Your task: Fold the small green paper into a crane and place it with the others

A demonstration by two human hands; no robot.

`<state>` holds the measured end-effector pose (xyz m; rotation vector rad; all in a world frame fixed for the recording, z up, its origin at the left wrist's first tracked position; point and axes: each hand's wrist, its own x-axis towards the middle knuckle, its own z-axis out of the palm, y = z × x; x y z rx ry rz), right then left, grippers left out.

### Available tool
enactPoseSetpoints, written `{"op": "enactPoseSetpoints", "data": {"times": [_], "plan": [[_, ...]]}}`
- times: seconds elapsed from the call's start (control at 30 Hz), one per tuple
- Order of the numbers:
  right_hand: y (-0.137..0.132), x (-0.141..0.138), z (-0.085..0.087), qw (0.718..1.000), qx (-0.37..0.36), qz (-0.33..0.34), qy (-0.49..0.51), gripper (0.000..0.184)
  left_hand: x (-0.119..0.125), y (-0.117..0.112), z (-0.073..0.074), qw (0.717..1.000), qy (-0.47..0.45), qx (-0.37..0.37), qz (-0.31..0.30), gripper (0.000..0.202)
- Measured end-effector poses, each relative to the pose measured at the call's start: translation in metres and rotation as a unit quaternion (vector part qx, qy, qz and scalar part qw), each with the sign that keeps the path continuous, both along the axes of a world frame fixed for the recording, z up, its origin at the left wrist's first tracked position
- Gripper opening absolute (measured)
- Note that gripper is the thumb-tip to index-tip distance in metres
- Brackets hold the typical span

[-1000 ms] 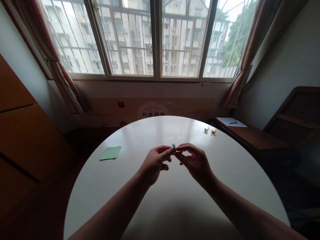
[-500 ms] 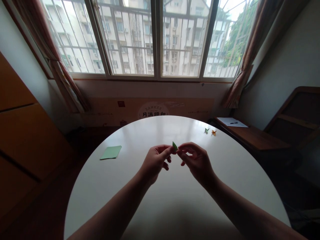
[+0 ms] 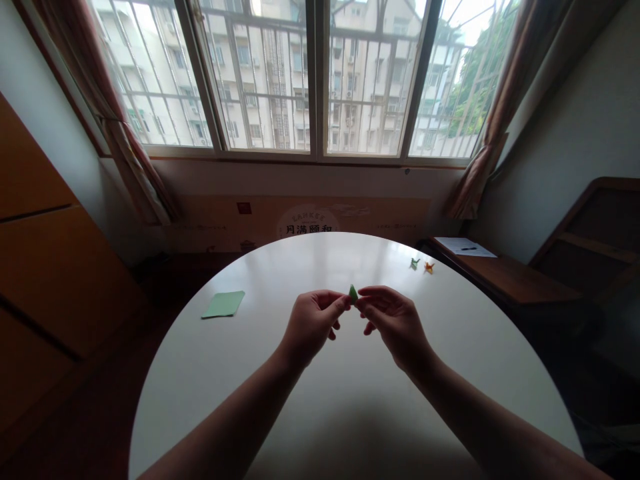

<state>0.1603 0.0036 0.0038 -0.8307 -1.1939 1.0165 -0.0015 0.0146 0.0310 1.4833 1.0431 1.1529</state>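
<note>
Above the middle of a round white table [image 3: 350, 413], both my hands pinch a tiny folded green paper piece [image 3: 353, 293]. My left hand [image 3: 310, 325] grips it from the left with thumb and forefinger, the other fingers curled. My right hand [image 3: 395, 323] pinches it from the right in the same way. Only a small green tip of the paper shows between the fingertips.
A stack of light green paper squares [image 3: 223, 304] lies on the table's left. Two tiny folded figures, one green [image 3: 414, 263] and one orange [image 3: 428, 267], sit at the far right edge. A wooden side desk [image 3: 500, 273] with a sheet and pen stands right, a wooden cabinet [image 3: 45, 280] left.
The green paper piece has turned between my fingertips, from a thin spiky shape to a small flat wedge. Both hands stayed nearly in place, shifting slightly.
</note>
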Motion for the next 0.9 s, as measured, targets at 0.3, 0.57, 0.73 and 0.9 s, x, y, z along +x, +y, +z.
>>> {"op": "enactPoseSetpoints", "data": {"times": [0.3,0.57,0.73,0.9], "plan": [[-0.0003,-0.0001,-0.0001,0.999,-0.042,0.028,0.001,0.034,-0.0006,-0.0005,0.0009,1.0,0.016,0.025,0.004,0.032],[0.0016,0.0021,0.0003,0.995,-0.076,0.059,-0.005,0.029,-0.0025,0.0007,-0.0028,0.998,0.043,0.038,-0.009,0.028],[0.0021,0.0028,0.0021,0.994,-0.083,0.065,-0.016,0.029,-0.0026,0.0017,-0.0037,0.998,0.053,0.04,-0.019,0.029],[0.0022,0.0034,0.0012,0.996,-0.022,0.037,-0.076,0.029,-0.0027,0.003,-0.004,0.998,0.054,0.034,-0.015,0.03]]}}
